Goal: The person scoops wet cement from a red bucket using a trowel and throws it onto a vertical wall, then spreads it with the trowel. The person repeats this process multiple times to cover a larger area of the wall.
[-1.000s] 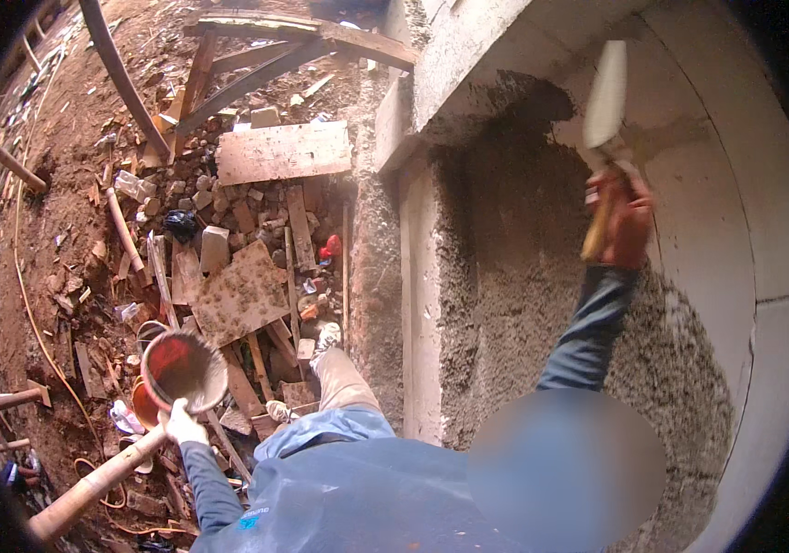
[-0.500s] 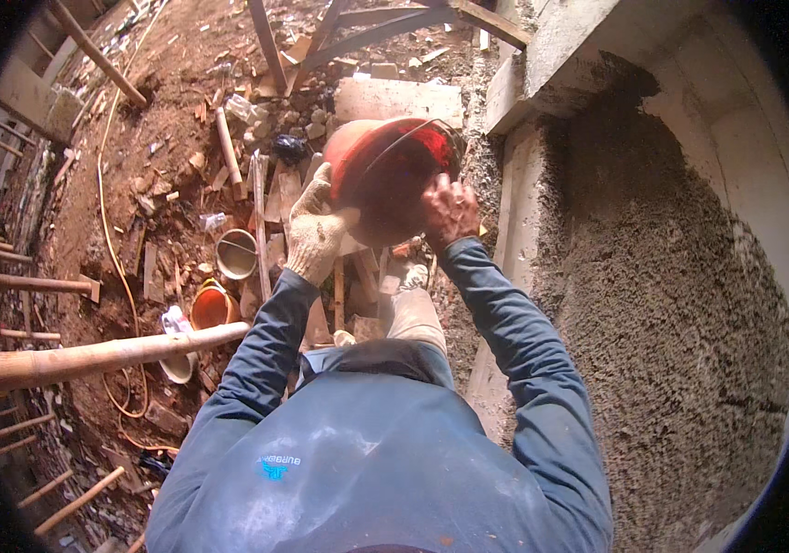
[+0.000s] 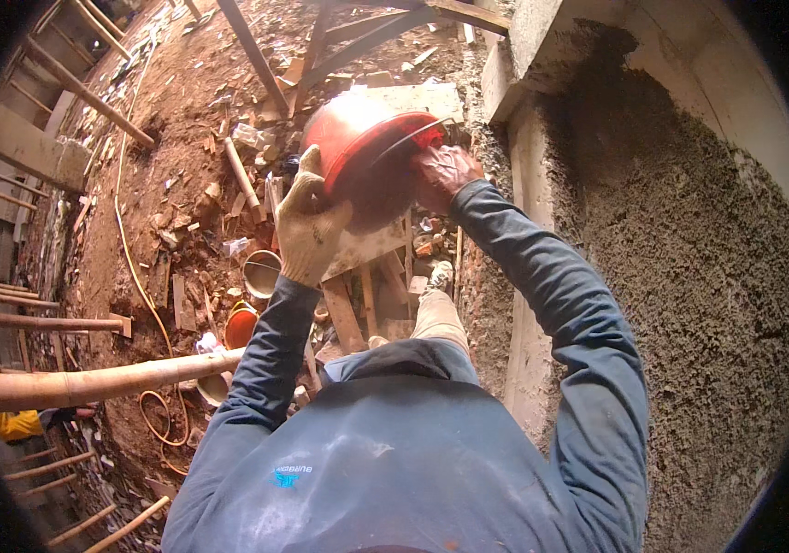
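left hand (image 3: 310, 226) grips tilted red bucket (image 3: 353, 138) at rim; right hand (image 3: 450, 173) by mouth, finger closure unclear. probably stiff, lightish; hold rim.

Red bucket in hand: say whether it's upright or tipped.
Tipped: the red bucket shows its outer wall, its mouth turned toward the blue shirt.

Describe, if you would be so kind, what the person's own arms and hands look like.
Long, dark blue-grey sleeves with loose creases cover both arms down to about the wrists. The left hand wears a pale cream glove; the right hand appears ungloved. I can make out no markings on the sleeves.
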`<state>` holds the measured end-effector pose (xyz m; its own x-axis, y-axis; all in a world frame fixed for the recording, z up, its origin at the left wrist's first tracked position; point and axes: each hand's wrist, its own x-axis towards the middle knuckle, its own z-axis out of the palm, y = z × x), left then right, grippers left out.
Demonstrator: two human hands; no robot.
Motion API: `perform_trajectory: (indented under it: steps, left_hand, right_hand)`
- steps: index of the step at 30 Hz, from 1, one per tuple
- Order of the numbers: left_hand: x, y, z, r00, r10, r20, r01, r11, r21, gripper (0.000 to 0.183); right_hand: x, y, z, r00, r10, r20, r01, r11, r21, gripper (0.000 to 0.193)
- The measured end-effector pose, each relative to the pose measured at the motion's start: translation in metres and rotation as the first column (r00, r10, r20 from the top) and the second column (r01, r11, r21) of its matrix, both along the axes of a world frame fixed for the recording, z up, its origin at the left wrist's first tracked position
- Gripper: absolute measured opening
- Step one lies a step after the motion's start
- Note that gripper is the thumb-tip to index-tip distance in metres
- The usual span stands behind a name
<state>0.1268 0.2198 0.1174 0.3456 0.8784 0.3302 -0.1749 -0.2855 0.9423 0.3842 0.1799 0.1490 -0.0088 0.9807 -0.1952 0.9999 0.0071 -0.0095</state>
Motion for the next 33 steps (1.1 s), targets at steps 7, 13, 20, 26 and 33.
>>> perform_trajectory:
  steps: [7, 13, 20, 26, 33]
  left_hand:
    - [0.002, 0.005, -0.001, 0.996, -0.064, 0.059, 0.072, 0.985, -0.159, 0.059]
    - [0.011, -0.001, -0.030, 0.998, 0.036, -0.055, -0.054, 0.934, -0.352, 0.038]
    - [0.038, 0.041, -0.166, 0.822, 0.130, -0.555, -0.121, 0.991, 0.052, 0.074]
    - [-0.016, 0.032, -0.287, 0.478, 0.139, -0.867, -0.319, 0.947, -0.024, 0.064]
    - [-0.118, -0.027, -0.329, 0.553, 0.701, -0.451, -0.638, 0.008, -0.770, 0.058]
  right_hand:
    - [0.026, -0.014, -0.165, 0.732, 0.028, -0.681, 0.054, 0.994, 0.099, 0.057]
    - [-0.012, -0.034, -0.079, 0.278, -0.133, -0.951, 0.294, 0.955, -0.048, 0.033]
    - [0.096, -0.011, -0.055, 0.650, -0.056, -0.758, 0.249, 0.958, 0.144, 0.046]
    - [0.188, 0.022, 0.051, 0.902, 0.143, -0.407, 0.014, 0.933, 0.360, 0.052]
    - [0.396, -0.013, 0.073, 0.035, -0.196, -0.980, 0.398, 0.902, -0.166, 0.029]
